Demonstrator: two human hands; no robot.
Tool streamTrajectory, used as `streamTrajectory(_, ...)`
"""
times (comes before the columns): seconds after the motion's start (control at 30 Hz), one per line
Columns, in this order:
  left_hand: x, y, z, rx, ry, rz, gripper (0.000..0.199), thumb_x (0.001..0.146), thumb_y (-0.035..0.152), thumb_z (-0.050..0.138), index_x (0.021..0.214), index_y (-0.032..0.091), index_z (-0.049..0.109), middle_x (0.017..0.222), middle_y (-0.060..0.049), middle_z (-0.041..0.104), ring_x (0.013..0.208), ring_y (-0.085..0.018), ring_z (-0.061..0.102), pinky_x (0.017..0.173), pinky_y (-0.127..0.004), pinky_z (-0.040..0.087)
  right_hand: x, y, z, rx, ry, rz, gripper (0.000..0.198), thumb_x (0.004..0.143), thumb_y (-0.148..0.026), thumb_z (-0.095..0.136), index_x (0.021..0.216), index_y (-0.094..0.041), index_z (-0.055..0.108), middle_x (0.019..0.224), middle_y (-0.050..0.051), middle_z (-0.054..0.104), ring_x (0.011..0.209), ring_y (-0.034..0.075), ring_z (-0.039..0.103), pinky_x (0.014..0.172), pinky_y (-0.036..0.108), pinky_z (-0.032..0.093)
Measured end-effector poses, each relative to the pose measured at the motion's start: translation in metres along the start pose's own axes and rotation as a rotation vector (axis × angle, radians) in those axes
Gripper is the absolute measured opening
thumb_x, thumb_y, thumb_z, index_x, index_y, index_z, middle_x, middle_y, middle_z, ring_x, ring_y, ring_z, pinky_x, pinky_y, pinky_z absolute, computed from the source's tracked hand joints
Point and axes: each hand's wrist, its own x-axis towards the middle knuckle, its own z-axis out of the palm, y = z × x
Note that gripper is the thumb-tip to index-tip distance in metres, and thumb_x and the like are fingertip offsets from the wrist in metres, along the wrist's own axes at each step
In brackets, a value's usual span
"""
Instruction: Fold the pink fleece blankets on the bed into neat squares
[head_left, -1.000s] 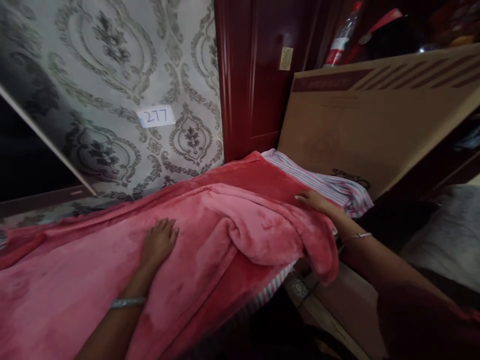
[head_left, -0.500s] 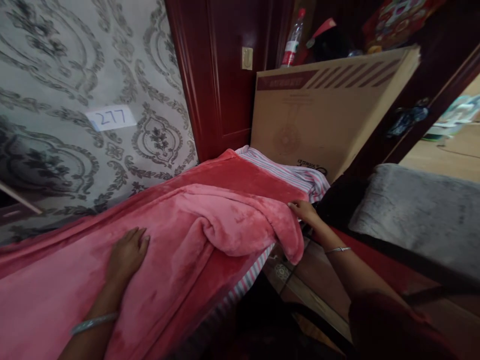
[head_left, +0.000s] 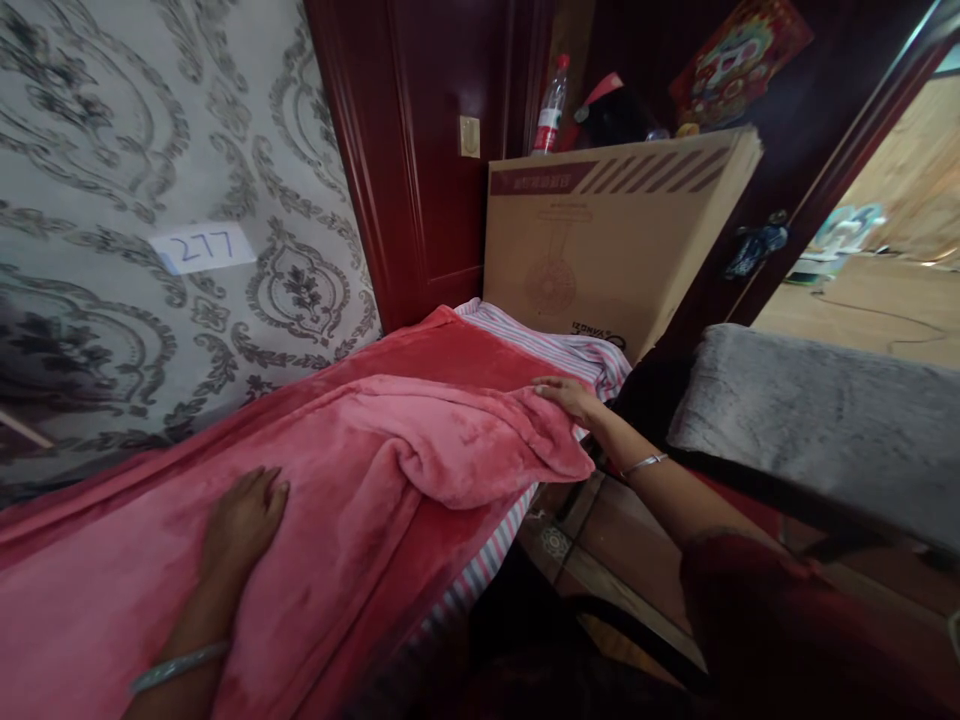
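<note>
At ten o'clock your left hand (head_left: 241, 522) lies flat on the pink blanket (head_left: 334, 560), mostly spread; at one, your right hand (head_left: 568, 397) touches its unflattened fold (head_left: 480, 440), grip unclear.

Blanket (head_left: 330, 470) is being touched on top by left hand (head_left: 244, 522), at its folded end by right hand (head_left: 568, 397). Sheet (head_left: 536, 332) is being overlapped by blanket, edges being exposed beyond right hand and on its near side. Wall (head_left: 225, 185) is being seen beyond left hand, number paper (head_left: 204, 248) being held on it. Panel (head_left: 427, 130), with switch (head_left: 469, 137) on it, is being flanked by wall on left and box (head_left: 607, 240) on right, ahead of both hands. Bottle (head_left: 551, 108) is being seen at box top, on or behind, can't tell. Bench (head_left: 817, 420) is being placed right of right hand, floor (head_left: 616, 525) being shown between.
</note>
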Motion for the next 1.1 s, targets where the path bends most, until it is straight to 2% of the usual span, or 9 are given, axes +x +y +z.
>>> streamTrajectory(0.13, 0.000, 0.000, -0.001, -0.031, -0.004, 0.000, 0.067, 0.093, 0.046, 0.025, 0.128, 0.005, 0.065, 0.136, -0.022, 0.064, 0.132, -0.033, 0.056, 0.114, -0.046, 0.042, -0.004, -0.017, 0.013, 0.018, -0.064, -0.004, 0.031, 0.074, -0.033, 0.069, 0.099, -0.017, 0.076, 0.085, 0.008, 0.076, 0.078, 0.022, 0.069, 0.076, 0.034, 0.060)
streamTrajectory(0.27, -0.001, -0.002, 0.001, -0.047, 0.003, -0.013, 0.065, 0.093, 0.046, 0.026, 0.128, 0.008, 0.066, 0.136, -0.020, 0.064, 0.132, -0.032, 0.056, 0.114, -0.046, 0.042, 0.001, -0.049, -0.006, 0.010, 0.086, -0.101, 0.044, 0.077, -0.028, 0.063, 0.118, -0.016, 0.072, 0.104, 0.008, 0.077, 0.096, 0.023, 0.069, 0.093, 0.039, 0.056)
streamTrajectory(0.37, 0.000, -0.003, 0.004, -0.055, 0.015, -0.015, 0.065, 0.092, 0.047, 0.027, 0.126, 0.009, 0.067, 0.134, -0.020, 0.065, 0.131, -0.033, 0.057, 0.113, -0.046, 0.043, 0.014, -0.093, -0.032, -0.024, 0.270, -0.349, 0.048, 0.078, -0.025, 0.059, 0.125, -0.017, 0.069, 0.122, 0.007, 0.072, 0.111, 0.023, 0.065, 0.105, 0.041, 0.049)
streamTrajectory(0.5, 0.000, -0.005, 0.004, -0.085, 0.038, -0.019, 0.062, 0.091, 0.046, 0.030, 0.122, 0.009, 0.069, 0.133, -0.021, 0.066, 0.129, -0.034, 0.058, 0.111, -0.047, 0.045, 0.026, -0.155, -0.048, -0.087, 0.343, -0.717, 0.039, 0.084, -0.032, 0.062, 0.119, -0.017, 0.072, 0.119, 0.007, 0.073, 0.110, 0.023, 0.066, 0.103, 0.042, 0.050)
streamTrajectory(0.7, -0.001, -0.004, -0.002, -0.079, 0.012, -0.012, 0.060, 0.092, 0.044, 0.030, 0.123, 0.011, 0.070, 0.132, -0.019, 0.067, 0.129, -0.033, 0.058, 0.112, -0.048, 0.044, 0.028, -0.205, -0.045, -0.089, 0.385, -0.832, 0.028, 0.088, -0.026, 0.058, 0.109, -0.015, 0.074, 0.110, 0.007, 0.074, 0.108, 0.024, 0.066, 0.106, 0.046, 0.047)
streamTrajectory(0.77, -0.002, -0.002, -0.003, -0.082, 0.007, -0.021, 0.060, 0.092, 0.045, 0.030, 0.123, 0.011, 0.070, 0.133, -0.019, 0.067, 0.130, -0.033, 0.058, 0.112, -0.049, 0.044, 0.028, -0.214, -0.042, -0.098, 0.333, -0.855, 0.030, 0.088, -0.024, 0.059, 0.113, -0.017, 0.073, 0.113, 0.005, 0.072, 0.113, 0.025, 0.064, 0.110, 0.048, 0.044)
streamTrajectory(0.9, -0.002, 0.000, -0.005, -0.118, 0.022, -0.035, 0.062, 0.089, 0.045, 0.031, 0.118, 0.008, 0.071, 0.132, -0.022, 0.066, 0.130, -0.035, 0.057, 0.113, -0.050, 0.043, 0.026, -0.226, -0.021, -0.093, 0.100, -0.788, 0.033, 0.084, -0.022, 0.066, 0.116, -0.017, 0.073, 0.113, 0.005, 0.072, 0.116, 0.026, 0.063, 0.114, 0.052, 0.040)
streamTrajectory(1.03, -0.003, 0.011, -0.023, -0.246, 0.085, -0.053, 0.055, 0.085, 0.045, 0.035, 0.103, 0.011, 0.073, 0.124, -0.023, 0.070, 0.126, -0.036, 0.060, 0.114, -0.050, 0.041, -0.002, -0.230, 0.032, 0.064, -0.092, -0.754, 0.050, 0.088, -0.033, 0.067, 0.136, -0.019, 0.063, 0.126, 0.005, 0.066, 0.126, 0.027, 0.057, 0.114, 0.052, 0.040)
streamTrajectory(1.1, -0.008, 0.030, -0.042, -0.427, 0.101, -0.102, 0.049, 0.083, 0.049, 0.042, 0.098, 0.015, 0.073, 0.115, -0.019, 0.073, 0.118, -0.036, 0.064, 0.109, -0.051, 0.045, -0.026, -0.231, 0.066, 0.128, -0.256, -0.646, 0.063, 0.093, -0.047, 0.061, 0.150, -0.023, 0.049, 0.128, 0.005, 0.064, 0.124, 0.029, 0.057, 0.108, 0.054, 0.046)
